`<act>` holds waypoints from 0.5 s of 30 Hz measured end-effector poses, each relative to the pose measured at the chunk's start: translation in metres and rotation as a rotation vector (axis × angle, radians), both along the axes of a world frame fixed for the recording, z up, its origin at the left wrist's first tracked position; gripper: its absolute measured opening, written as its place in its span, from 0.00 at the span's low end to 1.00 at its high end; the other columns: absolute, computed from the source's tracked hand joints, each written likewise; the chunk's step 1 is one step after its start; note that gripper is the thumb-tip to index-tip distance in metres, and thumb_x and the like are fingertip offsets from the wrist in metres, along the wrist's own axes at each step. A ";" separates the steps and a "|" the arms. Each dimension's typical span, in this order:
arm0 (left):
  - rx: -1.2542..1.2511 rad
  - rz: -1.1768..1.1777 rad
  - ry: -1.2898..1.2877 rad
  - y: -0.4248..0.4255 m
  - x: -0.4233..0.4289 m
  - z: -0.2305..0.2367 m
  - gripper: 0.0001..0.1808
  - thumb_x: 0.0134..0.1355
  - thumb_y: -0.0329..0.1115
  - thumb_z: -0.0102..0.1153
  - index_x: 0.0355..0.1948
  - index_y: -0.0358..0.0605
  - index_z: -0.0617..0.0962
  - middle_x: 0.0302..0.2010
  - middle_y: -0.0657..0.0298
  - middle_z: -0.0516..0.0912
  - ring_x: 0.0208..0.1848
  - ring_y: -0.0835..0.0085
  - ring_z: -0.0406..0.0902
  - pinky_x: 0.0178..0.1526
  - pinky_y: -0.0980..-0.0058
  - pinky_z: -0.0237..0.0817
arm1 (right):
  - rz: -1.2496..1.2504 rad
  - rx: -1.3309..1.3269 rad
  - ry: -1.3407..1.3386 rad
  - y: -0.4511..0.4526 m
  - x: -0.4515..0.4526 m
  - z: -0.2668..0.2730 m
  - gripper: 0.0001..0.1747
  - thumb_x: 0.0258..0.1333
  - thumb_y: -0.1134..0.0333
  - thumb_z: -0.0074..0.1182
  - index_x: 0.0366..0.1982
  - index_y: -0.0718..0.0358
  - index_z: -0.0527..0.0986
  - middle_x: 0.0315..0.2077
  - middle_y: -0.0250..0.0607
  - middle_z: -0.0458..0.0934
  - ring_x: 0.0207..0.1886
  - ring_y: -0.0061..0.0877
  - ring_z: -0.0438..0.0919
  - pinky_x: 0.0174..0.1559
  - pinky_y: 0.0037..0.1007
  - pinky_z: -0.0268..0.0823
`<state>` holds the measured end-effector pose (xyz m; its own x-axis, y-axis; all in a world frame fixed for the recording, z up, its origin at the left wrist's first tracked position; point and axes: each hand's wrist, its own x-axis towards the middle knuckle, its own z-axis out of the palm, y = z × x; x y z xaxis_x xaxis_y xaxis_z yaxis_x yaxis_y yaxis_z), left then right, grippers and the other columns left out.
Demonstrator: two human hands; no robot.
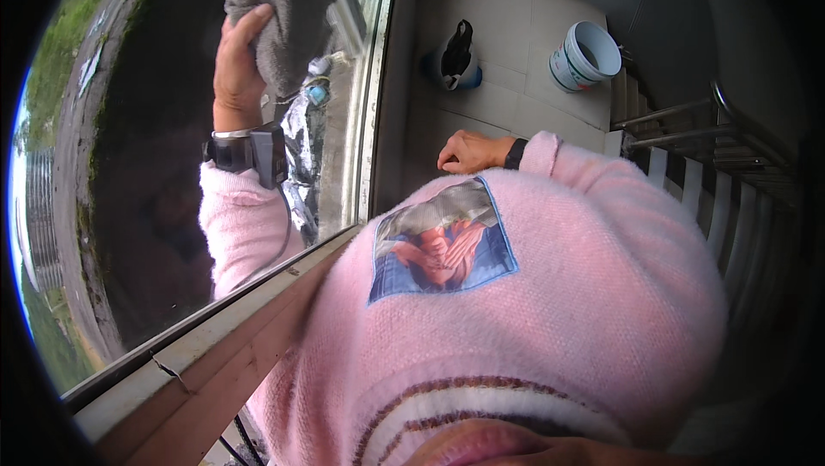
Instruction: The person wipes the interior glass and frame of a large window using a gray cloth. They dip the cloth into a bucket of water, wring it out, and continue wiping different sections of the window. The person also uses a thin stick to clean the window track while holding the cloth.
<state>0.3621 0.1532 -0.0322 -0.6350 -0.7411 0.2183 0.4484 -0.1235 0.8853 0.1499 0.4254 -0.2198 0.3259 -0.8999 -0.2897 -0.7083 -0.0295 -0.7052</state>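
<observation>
My left hand grips a thick grey cloth, its thumb lying over the cloth's edge. The left arm reaches past the window frame and is seen on the far side of the glass. Whether the cloth touches the pane cannot be told. A dark device is strapped to that wrist, with a thin cable running along the sleeve. In front of my chest, my right hand has loosely curled fingers and shows nothing in them. A black band circles the right wrist.
A white bucket stands on the tiled floor. Left of it is a smaller container with black material over it. A metal stair railing runs at right. The lower window rail crosses close to my body.
</observation>
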 end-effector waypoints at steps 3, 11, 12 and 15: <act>0.032 0.046 0.228 0.027 0.035 0.047 0.17 0.60 0.31 0.50 0.48 0.31 0.76 0.45 0.52 0.81 0.45 0.67 0.80 0.49 0.71 0.71 | -0.020 -0.015 0.010 -0.001 0.000 0.003 0.14 0.49 0.66 0.51 0.35 0.65 0.81 0.33 0.47 0.83 0.35 0.38 0.82 0.41 0.32 0.73; -0.405 0.476 0.103 0.108 0.102 0.066 0.20 0.57 0.34 0.54 0.48 0.32 0.76 0.46 0.51 0.81 0.45 0.63 0.80 0.49 0.69 0.71 | 0.023 -0.023 -0.017 0.001 -0.014 0.010 0.14 0.48 0.65 0.51 0.33 0.64 0.82 0.34 0.48 0.82 0.39 0.40 0.80 0.44 0.37 0.72; -0.456 0.545 0.084 0.116 0.113 0.064 0.20 0.57 0.35 0.55 0.48 0.32 0.76 0.46 0.51 0.81 0.45 0.63 0.80 0.49 0.68 0.71 | 0.026 -0.031 -0.020 0.001 -0.016 0.009 0.14 0.48 0.65 0.51 0.34 0.64 0.82 0.34 0.48 0.82 0.39 0.40 0.80 0.44 0.37 0.72; -0.641 0.836 -0.040 0.137 0.143 0.068 0.21 0.56 0.37 0.57 0.47 0.34 0.76 0.46 0.52 0.81 0.45 0.62 0.80 0.49 0.67 0.71 | 0.057 -0.040 -0.032 0.003 -0.025 0.010 0.14 0.49 0.65 0.51 0.34 0.65 0.82 0.34 0.48 0.83 0.37 0.40 0.81 0.43 0.36 0.72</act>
<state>0.5050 0.2903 0.0360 0.0093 -0.6998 0.7142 0.1438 0.7078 0.6916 0.1248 0.4282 -0.2096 0.3857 -0.8901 -0.2430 -0.6820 -0.0977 -0.7248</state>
